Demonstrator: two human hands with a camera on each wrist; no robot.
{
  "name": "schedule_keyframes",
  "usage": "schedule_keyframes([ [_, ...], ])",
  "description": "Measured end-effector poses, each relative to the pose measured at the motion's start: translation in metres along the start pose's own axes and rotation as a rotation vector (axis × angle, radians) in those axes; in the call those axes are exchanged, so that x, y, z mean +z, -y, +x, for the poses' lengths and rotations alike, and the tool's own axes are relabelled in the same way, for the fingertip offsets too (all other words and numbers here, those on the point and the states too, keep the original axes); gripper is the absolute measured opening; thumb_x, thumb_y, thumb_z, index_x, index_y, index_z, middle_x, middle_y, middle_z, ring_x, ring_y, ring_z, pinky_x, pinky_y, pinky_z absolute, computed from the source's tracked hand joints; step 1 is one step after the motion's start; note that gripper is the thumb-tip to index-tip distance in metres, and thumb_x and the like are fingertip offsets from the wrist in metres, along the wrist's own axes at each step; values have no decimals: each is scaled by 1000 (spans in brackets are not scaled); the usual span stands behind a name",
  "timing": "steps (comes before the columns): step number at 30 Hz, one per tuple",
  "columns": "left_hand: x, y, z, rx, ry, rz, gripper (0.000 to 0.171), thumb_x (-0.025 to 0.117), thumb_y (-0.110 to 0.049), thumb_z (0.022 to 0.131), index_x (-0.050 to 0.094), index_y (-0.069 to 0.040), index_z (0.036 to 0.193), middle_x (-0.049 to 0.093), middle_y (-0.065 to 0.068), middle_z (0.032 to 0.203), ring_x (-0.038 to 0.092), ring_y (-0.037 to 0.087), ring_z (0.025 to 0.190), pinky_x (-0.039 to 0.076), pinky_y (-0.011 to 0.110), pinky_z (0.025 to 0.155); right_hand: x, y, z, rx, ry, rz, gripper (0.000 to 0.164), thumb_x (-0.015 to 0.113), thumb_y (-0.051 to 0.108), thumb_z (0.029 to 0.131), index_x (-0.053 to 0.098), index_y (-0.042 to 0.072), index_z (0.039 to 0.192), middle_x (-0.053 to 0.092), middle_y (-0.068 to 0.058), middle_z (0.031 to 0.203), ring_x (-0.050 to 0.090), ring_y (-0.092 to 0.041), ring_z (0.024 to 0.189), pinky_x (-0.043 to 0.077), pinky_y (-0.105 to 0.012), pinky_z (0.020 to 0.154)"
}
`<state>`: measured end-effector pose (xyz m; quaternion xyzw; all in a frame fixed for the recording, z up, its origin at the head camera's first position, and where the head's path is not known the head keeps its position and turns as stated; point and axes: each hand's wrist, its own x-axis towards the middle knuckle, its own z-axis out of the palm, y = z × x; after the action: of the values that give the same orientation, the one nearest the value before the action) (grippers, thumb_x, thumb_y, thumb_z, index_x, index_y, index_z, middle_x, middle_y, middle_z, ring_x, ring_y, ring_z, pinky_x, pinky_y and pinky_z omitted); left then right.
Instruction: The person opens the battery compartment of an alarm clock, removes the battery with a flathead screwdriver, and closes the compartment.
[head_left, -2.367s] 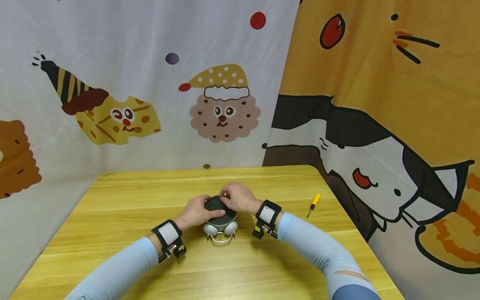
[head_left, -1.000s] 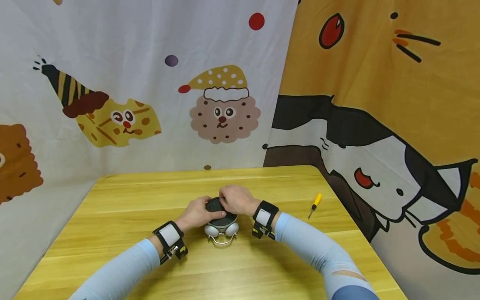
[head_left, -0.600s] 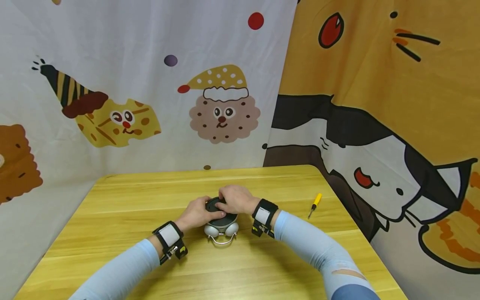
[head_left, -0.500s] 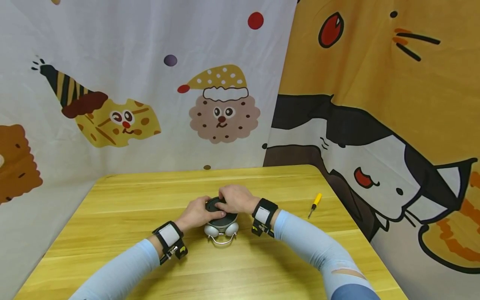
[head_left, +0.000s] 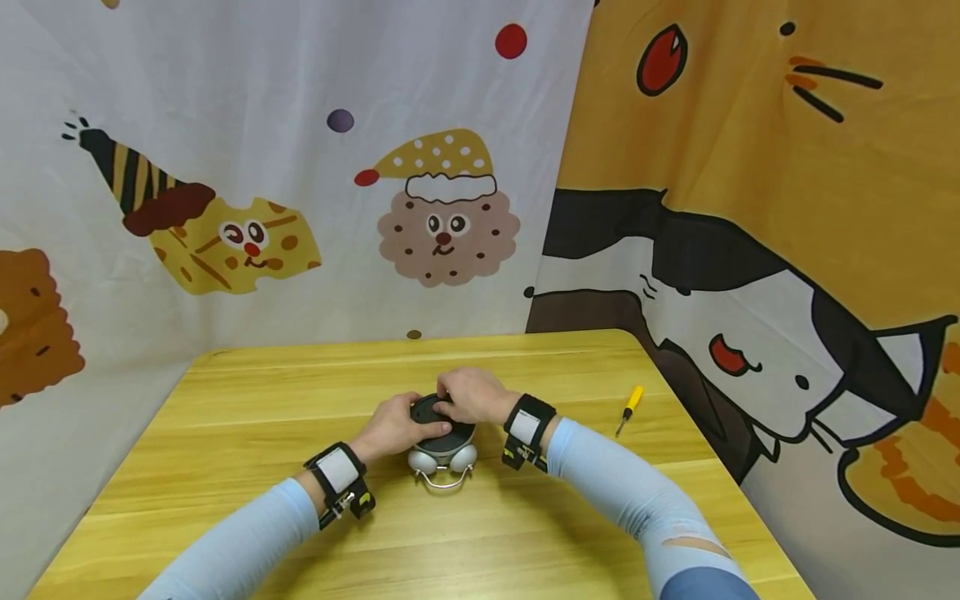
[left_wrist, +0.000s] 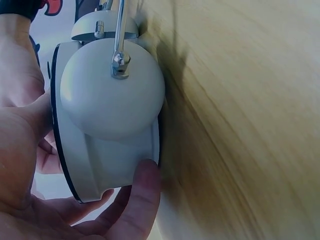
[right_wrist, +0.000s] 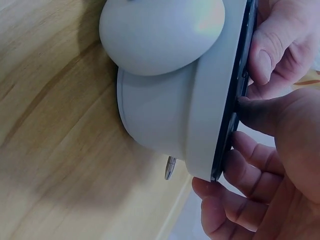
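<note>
A white twin-bell alarm clock [head_left: 442, 454] lies face down on the wooden table, its black back [head_left: 429, 410] upward and its bells and wire handle toward me. My left hand [head_left: 392, 427] grips its left side, the thumb over the back. In the left wrist view, fingers [left_wrist: 145, 192] of that hand curl under the white case [left_wrist: 107, 160]. From the far right, my right hand [head_left: 476, 397] holds the clock's rim with bent fingers. Its thumb [right_wrist: 262, 114] presses the black back plate in the right wrist view. Whatever lies beneath that thumb is hidden.
A small screwdriver [head_left: 630, 410] with a yellow handle lies on the right part of the table [head_left: 300, 383]. Printed cloths [head_left: 277, 125] hang behind and to the right of the tabletop. Light blue sleeves and wrist straps cover both forearms.
My right hand has shifted slightly at the rim, and its thumb now reaches further left over the black back. My left hand and the clock have stayed nearly in place.
</note>
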<state>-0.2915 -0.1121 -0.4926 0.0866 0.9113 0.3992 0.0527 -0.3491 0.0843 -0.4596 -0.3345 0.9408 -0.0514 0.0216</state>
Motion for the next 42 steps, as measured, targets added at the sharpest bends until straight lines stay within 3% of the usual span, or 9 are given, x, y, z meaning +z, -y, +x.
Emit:
schedule_keyframes([
  [16, 0, 1, 0, -13, 5, -1, 57, 94, -49, 89, 74, -4, 118, 80, 9, 108, 71, 20, 95, 56, 34, 80, -2, 1, 0, 8, 13, 11, 27, 75, 44, 109, 76, 18, 115, 82, 0, 109, 67, -11, 85, 53, -27, 71],
  [23, 0, 0, -1, -17, 4, 3, 58, 94, -50, 89, 74, -5, 119, 81, 9, 108, 71, 20, 96, 57, 34, 80, -1, 1, -1, -5, 3, 17, 26, 76, 43, 109, 77, 17, 108, 80, 1, 101, 65, -10, 81, 52, -26, 70],
  [33, 0, -1, -2, -23, 12, -8, 59, 93, -51, 90, 74, -5, 121, 81, 10, 111, 71, 21, 97, 57, 34, 81, 0, 2, -5, -20, -23, -13, 27, 76, 43, 109, 77, 16, 116, 82, -1, 107, 65, -8, 80, 50, -23, 68],
  [42, 0, 2, 1, -7, 8, -9, 55, 94, -50, 89, 73, -5, 115, 80, 9, 105, 70, 19, 92, 55, 32, 76, -9, 8, -1, -41, 29, -36, 25, 77, 39, 108, 76, 14, 110, 81, 0, 102, 67, -10, 81, 55, -26, 71],
])
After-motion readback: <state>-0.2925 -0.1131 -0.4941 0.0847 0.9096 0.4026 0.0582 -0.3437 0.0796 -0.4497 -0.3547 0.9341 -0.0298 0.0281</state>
